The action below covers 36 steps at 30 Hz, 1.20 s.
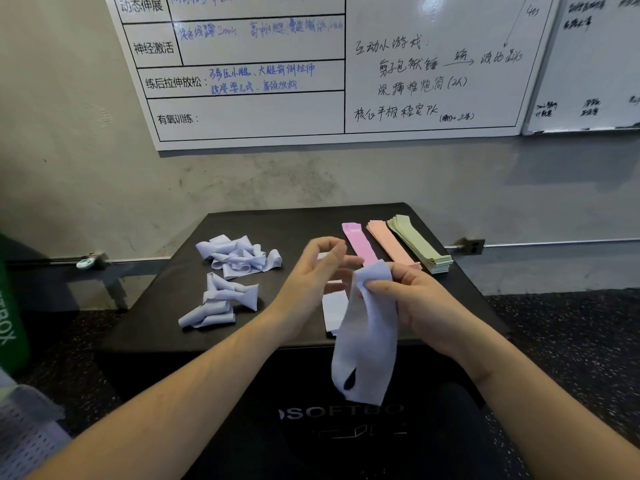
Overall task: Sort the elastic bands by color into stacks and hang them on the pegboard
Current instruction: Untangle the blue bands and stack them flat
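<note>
Now our right hand (408, 296) pinches the lavender band (367, 334) by its top so it hangs straight for stacking, while our left hand (311, 271) hovers loosely curled, holding nothing.

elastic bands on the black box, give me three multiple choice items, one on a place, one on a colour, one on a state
1. Where do the loose lavender bands lie on the black box?
A. left part
B. right edge
C. on the green stack

2. Which colour is the stack at the far right?
A. bright pink
B. lavender
C. pale green

3. What is the right hand doing?
A. resting flat and empty
B. pinching a hanging lavender band
C. holding a marker

Answers:
1. A, the crumpled heap lies left of both hands.
2. C, the green stack lies right of the peach stack and the pink stack.
3. B, the held band droops from its grip, while the left hand is open beside it.
</note>
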Each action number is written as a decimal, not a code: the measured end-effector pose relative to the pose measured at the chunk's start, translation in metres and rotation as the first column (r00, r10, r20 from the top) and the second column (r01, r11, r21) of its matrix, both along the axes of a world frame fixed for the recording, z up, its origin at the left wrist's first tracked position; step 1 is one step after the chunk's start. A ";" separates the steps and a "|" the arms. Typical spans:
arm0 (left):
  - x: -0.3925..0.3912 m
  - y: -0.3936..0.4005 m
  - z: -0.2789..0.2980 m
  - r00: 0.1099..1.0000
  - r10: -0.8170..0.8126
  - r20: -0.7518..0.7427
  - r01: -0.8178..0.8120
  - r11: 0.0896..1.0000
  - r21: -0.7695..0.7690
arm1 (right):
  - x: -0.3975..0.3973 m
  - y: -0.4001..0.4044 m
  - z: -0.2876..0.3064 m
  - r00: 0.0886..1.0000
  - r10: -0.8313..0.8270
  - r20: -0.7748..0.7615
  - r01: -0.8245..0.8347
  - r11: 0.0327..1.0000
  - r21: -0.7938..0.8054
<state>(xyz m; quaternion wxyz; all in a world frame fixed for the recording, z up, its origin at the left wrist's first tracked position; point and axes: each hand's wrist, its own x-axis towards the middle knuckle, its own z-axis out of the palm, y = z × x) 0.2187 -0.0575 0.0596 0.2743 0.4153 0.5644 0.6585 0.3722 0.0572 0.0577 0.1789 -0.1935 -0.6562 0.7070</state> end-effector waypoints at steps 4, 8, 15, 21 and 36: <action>0.006 -0.001 -0.015 0.990 -0.141 -0.009 0.139 0.984 -0.115 | -0.005 -0.009 0.007 0.996 -0.064 -0.066 0.066 0.997 0.037; 0.012 -0.001 -0.027 0.992 -0.085 -0.089 0.070 0.985 -0.160 | -0.007 -0.009 0.012 0.989 -0.130 -0.078 0.138 0.985 0.107; 0.018 0.011 -0.023 0.999 -0.013 -0.052 0.003 0.983 -0.182 | -0.011 -0.007 0.014 0.975 -0.142 -0.170 0.171 0.970 0.171; 0.014 0.024 -0.016 0.948 0.166 0.270 -0.147 0.985 -0.091 | -0.012 0.007 -0.026 0.952 -0.273 -0.137 0.303 0.900 0.314; -0.017 0.017 -0.004 0.864 0.205 0.459 -0.241 0.970 0.021 | 0.013 0.012 -0.075 0.985 -0.095 0.144 0.049 0.954 0.295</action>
